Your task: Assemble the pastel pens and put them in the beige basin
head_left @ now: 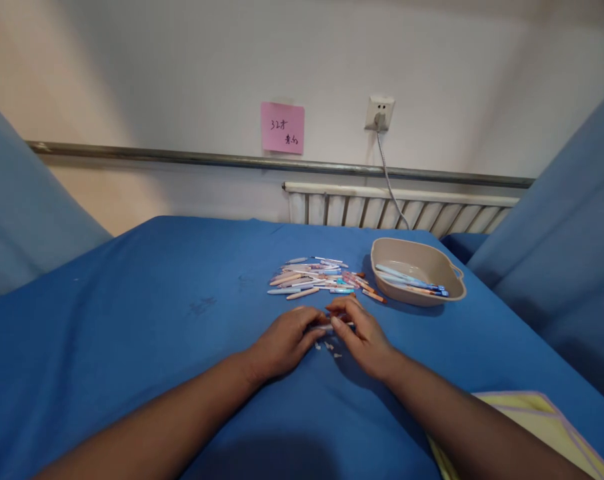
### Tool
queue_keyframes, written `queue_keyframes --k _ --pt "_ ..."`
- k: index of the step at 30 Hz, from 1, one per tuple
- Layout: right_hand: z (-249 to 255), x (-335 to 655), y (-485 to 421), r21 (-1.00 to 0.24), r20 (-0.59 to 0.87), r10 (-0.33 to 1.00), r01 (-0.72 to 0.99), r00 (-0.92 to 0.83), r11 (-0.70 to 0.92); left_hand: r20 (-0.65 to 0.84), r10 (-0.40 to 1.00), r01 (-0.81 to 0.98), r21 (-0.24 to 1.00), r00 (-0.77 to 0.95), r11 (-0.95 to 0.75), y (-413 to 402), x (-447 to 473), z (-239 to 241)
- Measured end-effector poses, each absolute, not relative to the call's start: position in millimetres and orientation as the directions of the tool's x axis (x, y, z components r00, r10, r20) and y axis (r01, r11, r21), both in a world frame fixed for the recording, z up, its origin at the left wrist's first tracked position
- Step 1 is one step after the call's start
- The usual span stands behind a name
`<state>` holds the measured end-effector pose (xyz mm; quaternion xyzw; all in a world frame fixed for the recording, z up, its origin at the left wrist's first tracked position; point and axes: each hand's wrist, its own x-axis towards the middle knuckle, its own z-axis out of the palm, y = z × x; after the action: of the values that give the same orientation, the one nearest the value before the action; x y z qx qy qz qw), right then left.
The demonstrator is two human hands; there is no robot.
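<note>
Close together over the blue cloth, my left hand [289, 339] and my right hand [365, 337] have their fingers closed around a slim, pale pen [331, 327] lying crosswise between them. Fingers cover most of this pen. Just below my hands, a few small white bits [329, 347] lie on the cloth. Beyond my fingers spreads a loose pile of pens, pen barrels and caps [307, 277] in pink, peach, white and light blue, with orange-brown ends on some. Right of the pile, a beige plastic basin [417, 252] holds several pens [407, 280], mostly blue and white.
The blue cloth [147, 313] covers the table. A yellow cloth with a lilac edge [527, 417] lies at the lower right, partly under my right forearm. Behind are a metal rail [207, 158], a radiator [372, 207], a plugged-in cable [388, 173] and a pink note [283, 128].
</note>
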<state>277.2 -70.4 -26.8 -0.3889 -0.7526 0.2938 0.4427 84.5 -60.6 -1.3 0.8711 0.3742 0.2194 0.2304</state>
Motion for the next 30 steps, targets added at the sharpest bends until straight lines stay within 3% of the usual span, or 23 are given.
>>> queue_keyframes --k 10,14,18,21,24,27,30 --pt "-14.8 277.1 -83.3 -0.865 0.389 0.809 0.127 -0.440 0.485 0.247 0.701 0.481 0.575 0.669 -0.662 -62.8 86.1 -0.9" --pt "-21.7 276.5 -75.9 -0.931 0.359 0.873 -0.058 -0.330 0.361 0.241 0.690 0.463 0.587 0.683 -0.664 -59.4 85.6 0.3" --pt "-24.4 281.5 -63.7 -0.957 0.264 0.937 -0.181 -0.228 0.226 0.203 0.756 0.464 0.683 0.622 -0.565 -53.5 84.6 0.1" --pt "-28.9 293.4 -49.9 -0.977 0.208 0.976 -0.061 -0.058 0.205 0.141 0.842 0.408 0.825 0.521 -0.391 -47.2 83.6 -3.4" --pt "-38.6 307.8 -35.4 -0.965 0.245 0.969 0.105 0.019 0.242 0.084 0.918 0.272 0.941 0.388 -0.201 -39.7 81.7 -9.8" --pt "-44.4 316.0 -30.6 -0.881 0.288 0.950 0.355 -0.121 0.313 0.076 0.951 0.193 0.971 0.300 -0.139 -33.5 79.8 -16.2" --pt "-40.0 314.0 -38.2 -0.638 0.330 0.881 0.608 -0.339 0.473 0.087 0.957 0.180 0.974 0.277 -0.141 -31.7 80.1 -19.2"
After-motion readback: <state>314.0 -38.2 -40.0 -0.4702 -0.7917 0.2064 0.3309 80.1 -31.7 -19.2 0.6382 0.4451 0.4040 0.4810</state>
